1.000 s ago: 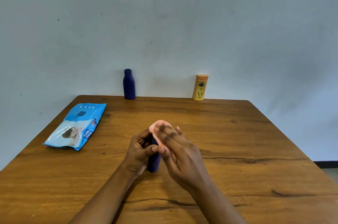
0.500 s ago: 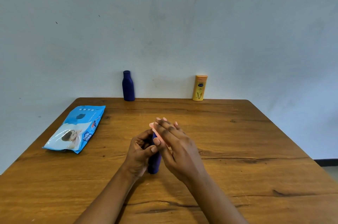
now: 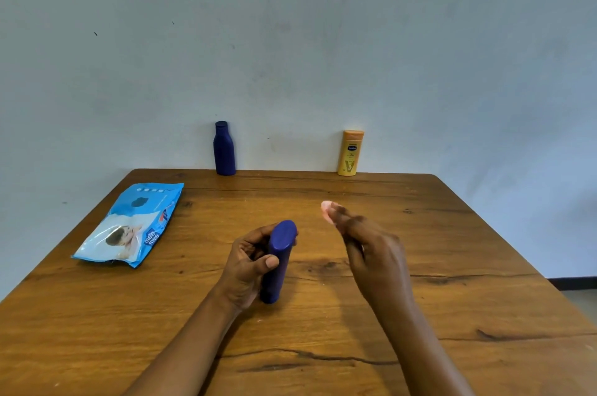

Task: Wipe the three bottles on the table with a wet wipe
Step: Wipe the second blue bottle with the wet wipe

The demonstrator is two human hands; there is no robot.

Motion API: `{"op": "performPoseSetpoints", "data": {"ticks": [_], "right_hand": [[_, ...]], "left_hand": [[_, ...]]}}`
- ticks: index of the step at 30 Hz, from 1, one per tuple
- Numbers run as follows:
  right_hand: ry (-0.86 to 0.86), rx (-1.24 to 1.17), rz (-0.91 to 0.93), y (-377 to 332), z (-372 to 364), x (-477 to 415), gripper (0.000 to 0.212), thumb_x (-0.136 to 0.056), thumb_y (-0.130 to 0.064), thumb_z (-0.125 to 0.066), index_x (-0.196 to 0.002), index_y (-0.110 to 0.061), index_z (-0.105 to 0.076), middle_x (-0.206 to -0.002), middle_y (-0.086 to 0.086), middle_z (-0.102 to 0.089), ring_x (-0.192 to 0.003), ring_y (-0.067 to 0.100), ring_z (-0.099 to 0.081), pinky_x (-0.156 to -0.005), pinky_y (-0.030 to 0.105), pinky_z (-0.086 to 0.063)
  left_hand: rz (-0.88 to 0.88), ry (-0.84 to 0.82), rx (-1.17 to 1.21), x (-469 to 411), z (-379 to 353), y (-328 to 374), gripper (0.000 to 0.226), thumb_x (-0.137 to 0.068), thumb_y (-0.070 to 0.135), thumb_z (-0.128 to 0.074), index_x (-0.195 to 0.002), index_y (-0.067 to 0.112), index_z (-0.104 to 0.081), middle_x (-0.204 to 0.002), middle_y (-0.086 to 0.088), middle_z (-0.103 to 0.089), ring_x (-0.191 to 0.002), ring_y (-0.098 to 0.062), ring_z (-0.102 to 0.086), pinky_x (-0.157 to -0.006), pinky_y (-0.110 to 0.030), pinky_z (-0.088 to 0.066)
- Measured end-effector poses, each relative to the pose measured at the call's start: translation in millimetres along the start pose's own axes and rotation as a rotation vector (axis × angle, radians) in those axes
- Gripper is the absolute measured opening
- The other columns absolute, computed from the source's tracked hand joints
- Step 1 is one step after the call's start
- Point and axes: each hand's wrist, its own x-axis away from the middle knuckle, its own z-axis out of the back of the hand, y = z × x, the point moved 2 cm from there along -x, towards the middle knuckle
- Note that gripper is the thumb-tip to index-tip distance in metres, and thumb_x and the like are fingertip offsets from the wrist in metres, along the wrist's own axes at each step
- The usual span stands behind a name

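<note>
My left hand (image 3: 246,268) grips a blue bottle (image 3: 279,255) near the middle of the wooden table (image 3: 452,250). The bottle's base rests on the wood and its cap leans away from me. My right hand (image 3: 371,247) hovers to the right of the bottle, apart from it, with a pink wet wipe (image 3: 327,208) held at its blurred fingertips. A dark blue bottle (image 3: 224,150) and a yellow bottle (image 3: 350,153) stand upright at the table's far edge against the wall.
A blue pack of wet wipes (image 3: 132,224) lies flat on the left side of the table. A pale wall rises right behind the far edge. Bare wood lies to the right of my right hand.
My right hand lifted the pink wipe off the top of the blue bottle and swung to the right. The bottle's cap is now uncovered; my left hand keeps its grip.
</note>
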Motion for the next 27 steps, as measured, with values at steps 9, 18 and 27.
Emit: {"op": "performPoseSetpoints", "data": {"ticks": [9, 18, 27], "right_hand": [[-0.221, 0.039, 0.256, -23, -22, -2, 0.039, -0.087, -0.003, -0.051, -0.125, -0.010, -0.058, -0.130, 0.006, -0.058, -0.121, 0.015, -0.053, -0.094, 0.029, -0.050], [-0.259, 0.023, 0.281, -27, -27, -3, 0.044, -0.083, 0.004, -0.061, -0.125, -0.010, -0.058, -0.126, 0.006, -0.061, -0.113, 0.015, -0.060, -0.089, 0.028, -0.053], [-0.054, -0.183, -0.200, -6, -19, -8, 0.042, -0.088, 0.004, -0.056, -0.120, -0.022, -0.057, -0.109, -0.013, -0.060, -0.090, -0.006, -0.059, -0.076, 0.010, -0.048]], "left_hand": [[0.020, -0.027, -0.023, 0, 1, 1, 0.066, -0.048, 0.046, -0.088, -0.103, 0.014, -0.071, -0.102, -0.007, -0.070, -0.099, -0.020, -0.063, -0.084, -0.027, -0.051], [0.025, -0.039, -0.003, 1, 2, 0, 0.066, -0.048, 0.043, -0.089, -0.104, 0.013, -0.072, -0.100, -0.008, -0.071, -0.098, -0.021, -0.064, -0.083, -0.027, -0.052], [0.006, 0.097, -0.122, 9, 6, 19, 0.075, -0.048, 0.028, -0.085, -0.120, 0.022, -0.062, -0.116, -0.008, -0.067, -0.111, -0.025, -0.062, -0.092, -0.034, -0.051]]}}
